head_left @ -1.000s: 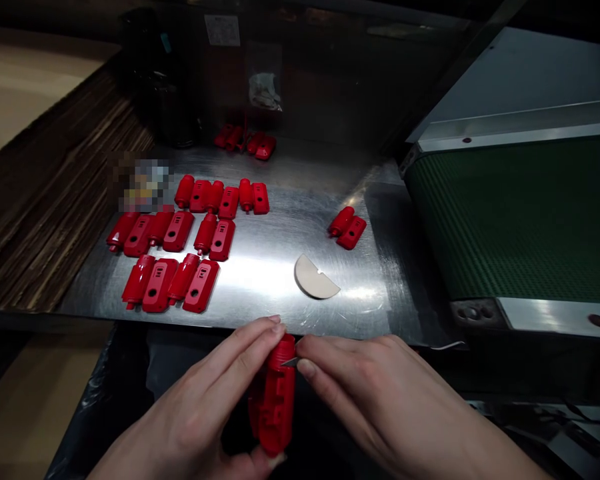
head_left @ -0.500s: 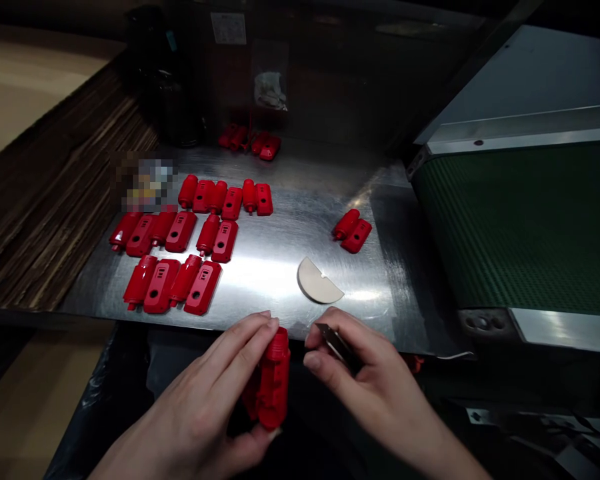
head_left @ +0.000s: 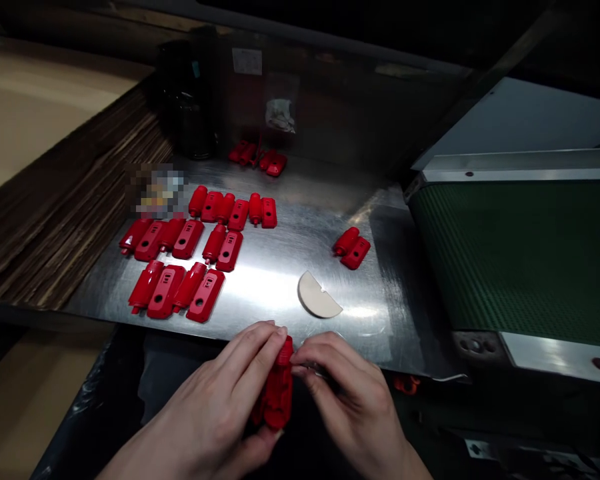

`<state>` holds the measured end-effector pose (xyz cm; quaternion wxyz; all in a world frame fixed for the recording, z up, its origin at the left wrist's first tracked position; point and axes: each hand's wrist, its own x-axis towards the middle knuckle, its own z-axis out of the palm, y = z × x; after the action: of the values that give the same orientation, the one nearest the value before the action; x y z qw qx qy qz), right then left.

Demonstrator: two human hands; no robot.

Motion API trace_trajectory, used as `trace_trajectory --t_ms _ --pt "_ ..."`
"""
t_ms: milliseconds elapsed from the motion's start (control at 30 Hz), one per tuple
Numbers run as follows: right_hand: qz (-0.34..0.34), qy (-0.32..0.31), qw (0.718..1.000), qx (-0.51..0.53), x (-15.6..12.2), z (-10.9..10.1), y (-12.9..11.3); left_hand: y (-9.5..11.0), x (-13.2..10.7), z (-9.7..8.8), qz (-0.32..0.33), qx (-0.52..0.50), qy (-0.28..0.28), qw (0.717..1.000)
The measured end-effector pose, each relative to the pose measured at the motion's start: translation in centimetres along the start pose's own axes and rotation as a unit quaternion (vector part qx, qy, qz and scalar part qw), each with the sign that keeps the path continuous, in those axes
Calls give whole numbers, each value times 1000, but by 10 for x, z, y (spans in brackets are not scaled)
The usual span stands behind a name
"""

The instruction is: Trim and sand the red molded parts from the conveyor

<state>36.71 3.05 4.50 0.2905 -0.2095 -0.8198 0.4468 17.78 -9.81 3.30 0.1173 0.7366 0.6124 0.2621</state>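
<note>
My left hand point(head_left: 225, 393) is closed around a red plastic part point(head_left: 279, 390), held upright with its ribbed neck at the top and its hollow side facing right. Close against that neck are the fingertips of my right hand point(head_left: 347, 387), curled round a slim dark blade-like tool point(head_left: 316, 367). Most of the tool is hidden by the fingers; whether its tip touches the red part I cannot tell. Both hands are in front of the metal table's point(head_left: 260, 293) near edge. Just beyond them lies a beige half-round piece point(head_left: 316, 297) with a small notch.
Several paired red parts point(head_left: 205, 297) lie in rows on the left of the table. Another red pair point(head_left: 353, 248) is at the right, more red pieces point(head_left: 257, 159) at the back. A green conveyor belt point(head_left: 525, 260) runs on the right; stacked cardboard point(head_left: 75, 180) stands left.
My right hand has brought the dark tool left and in against the red part's neck, its fingers now covering more of it. My left hand keeps its hold. The camera view has shifted slightly.
</note>
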Motion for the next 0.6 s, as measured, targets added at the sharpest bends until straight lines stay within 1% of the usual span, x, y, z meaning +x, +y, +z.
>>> trace_trajectory --t_ms 33,100,167,200,233,267,333,400,467,500,567,600 --pt "2 -8 1000 -10 1 -2 -1 0 1 1 0 -3 -3 1000" --pt "28 -51 998 -17 4 -9 -1 0 2 4 2 -20 -14 1000" --pt "73 -88 993 -5 9 -22 5 -1 2 5 2 -46 -12 999" --pt "105 -84 991 -19 10 -31 10 -2 2 4 0 -59 -6 998" --pt "142 -60 987 -54 11 -40 18 -2 2 3 -3 -73 2 997" --pt "179 -24 978 -107 11 -49 27 -3 2 1 -8 -85 7 996" --pt "250 49 940 -228 9 -67 50 -5 2 -2 -18 -114 6 993" --pt "292 80 902 -309 5 -82 74 -7 2 -6 -30 -146 -4 989" --pt "301 85 882 -353 2 -90 92 -8 2 -6 -38 -177 -13 983" --pt "296 81 876 -371 2 -91 98 -9 2 -5 -45 -194 -17 980" --pt "275 62 875 -394 2 -90 101 -9 0 -1 -81 -234 -19 969" --pt "261 53 876 -402 3 -87 99 -9 0 1 -106 -266 -12 958"
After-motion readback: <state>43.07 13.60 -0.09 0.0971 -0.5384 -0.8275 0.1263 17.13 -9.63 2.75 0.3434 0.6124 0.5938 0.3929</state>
